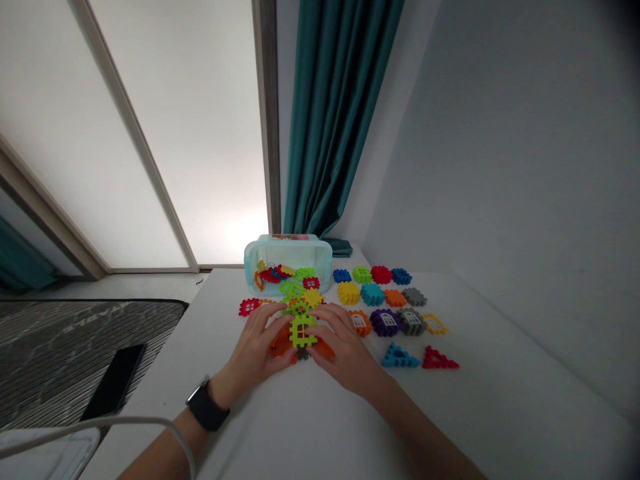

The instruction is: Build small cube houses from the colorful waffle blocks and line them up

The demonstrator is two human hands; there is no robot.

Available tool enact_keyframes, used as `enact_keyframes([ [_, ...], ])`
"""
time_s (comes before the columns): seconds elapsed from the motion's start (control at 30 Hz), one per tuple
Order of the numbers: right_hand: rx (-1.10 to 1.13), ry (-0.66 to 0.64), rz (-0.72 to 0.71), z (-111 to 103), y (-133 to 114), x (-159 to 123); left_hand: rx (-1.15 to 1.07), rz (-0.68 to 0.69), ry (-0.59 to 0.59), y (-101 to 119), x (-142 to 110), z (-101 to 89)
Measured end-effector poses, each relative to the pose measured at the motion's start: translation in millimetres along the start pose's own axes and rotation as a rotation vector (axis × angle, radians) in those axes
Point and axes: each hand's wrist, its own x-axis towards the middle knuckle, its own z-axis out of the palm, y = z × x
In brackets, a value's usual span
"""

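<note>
A lime-green window-shaped interlocking tile stands between my two hands at the middle of the table. My left hand, with a black watch on the wrist, curls its fingers at the tile's left edge. Curved fingers of my right hand press on its right edge. Orange pieces show beneath and beside the tile, partly covered by my hands. A dark grey piece peeks out below it. Just behind lie a yellow gear-edged piece and more green tiles.
A pale turquoise bin lies behind with mixed tiles in it. Stacks sorted by colour, such as purple and yellow, stand to the right, with blue and red triangles nearer. A white cable crosses lower left.
</note>
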Motion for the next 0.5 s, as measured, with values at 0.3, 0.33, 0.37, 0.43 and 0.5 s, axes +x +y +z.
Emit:
enact_keyframes([
  [0.3, -0.112, -0.082, 0.022, -25, 15, 4, -0.002, 0.010, -0.014, 5, 24, 15.0],
  [0.33, -0.117, -0.077, 0.027, -28, 18, 3, -0.006, 0.001, -0.022, 7, 28, 18.5],
  [0.37, -0.121, -0.071, 0.032, -30, 21, 1, -0.010, -0.009, -0.031, 9, 31, 22.5],
  [0.43, -0.132, -0.062, 0.046, -37, 27, -2, -0.017, -0.019, -0.046, 12, 37, 31.6],
  [0.5, -0.146, -0.060, 0.064, -43, 34, -5, -0.028, -0.020, -0.058, 14, 44, 42.0],
])
